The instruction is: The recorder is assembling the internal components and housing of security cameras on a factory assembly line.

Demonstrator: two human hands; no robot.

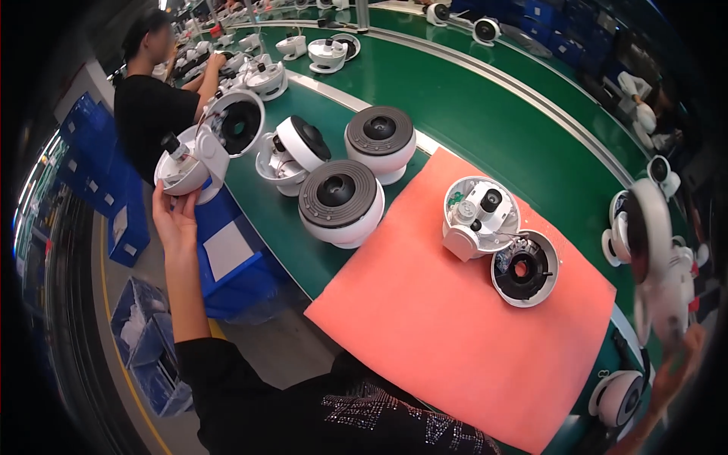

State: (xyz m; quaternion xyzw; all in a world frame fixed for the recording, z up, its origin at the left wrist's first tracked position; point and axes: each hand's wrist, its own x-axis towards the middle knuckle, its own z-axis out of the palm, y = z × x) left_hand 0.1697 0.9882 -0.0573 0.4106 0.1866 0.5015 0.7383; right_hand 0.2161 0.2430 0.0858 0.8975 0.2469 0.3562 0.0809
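My left hand (pixel 176 216) is raised at the left, its fingers under an opened white camera housing (pixel 182 171) with a small black lens part inside. The housing's round dark-centred cover (pixel 241 125) hangs open beside it. At the far right my right hand (pixel 688 345) is blurred by motion, closed on the lower part of a white round camera unit (pixel 656 227) with a dark front. Between my hands, an opened camera (pixel 485 212) lies on an orange-pink foam mat (pixel 425 334). Its cover (pixel 525 269), with black inner parts, lies beside it, apparently joined by a thin cable.
Two closed cameras (pixel 341 201) and a partly opened one (pixel 292 155) stand left of the mat on the green bench. A green conveyor (pixel 455 83) with a metal rail runs behind. A co-worker (pixel 155 98) works at the left, near blue bins (pixel 98 152). Another camera (pixel 618 398) sits at the lower right.
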